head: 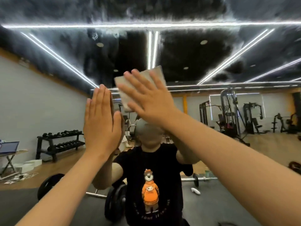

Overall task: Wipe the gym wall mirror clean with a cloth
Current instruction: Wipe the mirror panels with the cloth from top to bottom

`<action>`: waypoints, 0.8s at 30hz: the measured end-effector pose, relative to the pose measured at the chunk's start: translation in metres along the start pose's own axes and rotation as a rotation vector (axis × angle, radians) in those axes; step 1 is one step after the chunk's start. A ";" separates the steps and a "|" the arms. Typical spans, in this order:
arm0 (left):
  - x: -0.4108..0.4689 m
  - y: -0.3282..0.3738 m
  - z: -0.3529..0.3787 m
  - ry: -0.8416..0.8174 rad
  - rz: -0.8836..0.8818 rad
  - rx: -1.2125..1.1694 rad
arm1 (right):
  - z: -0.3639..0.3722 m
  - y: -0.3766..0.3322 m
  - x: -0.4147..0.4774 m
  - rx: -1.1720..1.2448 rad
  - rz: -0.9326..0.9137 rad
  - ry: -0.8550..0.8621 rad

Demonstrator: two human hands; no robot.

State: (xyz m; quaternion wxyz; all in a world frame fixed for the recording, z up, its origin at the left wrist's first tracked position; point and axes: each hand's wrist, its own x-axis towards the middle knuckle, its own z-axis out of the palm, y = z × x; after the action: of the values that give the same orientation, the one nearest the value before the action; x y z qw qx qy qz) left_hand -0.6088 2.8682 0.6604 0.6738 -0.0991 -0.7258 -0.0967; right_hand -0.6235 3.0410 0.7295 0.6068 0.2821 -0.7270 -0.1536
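Head view: right hand [146, 98], flat with fingers spread, presses the cloth [156, 74] against the mirror [195, 17] straight ahead. Left hand [101, 118] lies flat on the glass just beside it, lower left, holding nothing. Cloth is a grey folded pad, top edge tilted up-right, long axis hidden under the palm. Hazy smears sit above it, so the next wipe likely goes upward.

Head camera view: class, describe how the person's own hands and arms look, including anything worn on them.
The left hand and right hand are bare: no gloves, rings, watch or bracelets show. Both forearms are uncovered to the frame's edge, with no sleeves in sight. The mirror reflects a black short-sleeved T-shirt with an orange bear print.
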 end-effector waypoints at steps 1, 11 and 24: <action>-0.001 -0.001 -0.001 -0.002 0.004 0.012 | -0.001 0.013 -0.004 0.020 0.045 0.017; -0.008 0.002 0.004 0.006 -0.019 0.043 | -0.003 0.100 -0.121 0.131 0.614 0.039; -0.059 -0.001 -0.004 0.008 -0.091 -0.126 | 0.024 -0.084 -0.065 0.133 0.132 0.052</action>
State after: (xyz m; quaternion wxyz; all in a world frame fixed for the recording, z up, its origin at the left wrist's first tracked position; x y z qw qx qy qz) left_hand -0.6007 2.8650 0.6024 0.6640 -0.1080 -0.7193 -0.1732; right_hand -0.6215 3.0108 0.6251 0.6142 0.2772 -0.7367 -0.0570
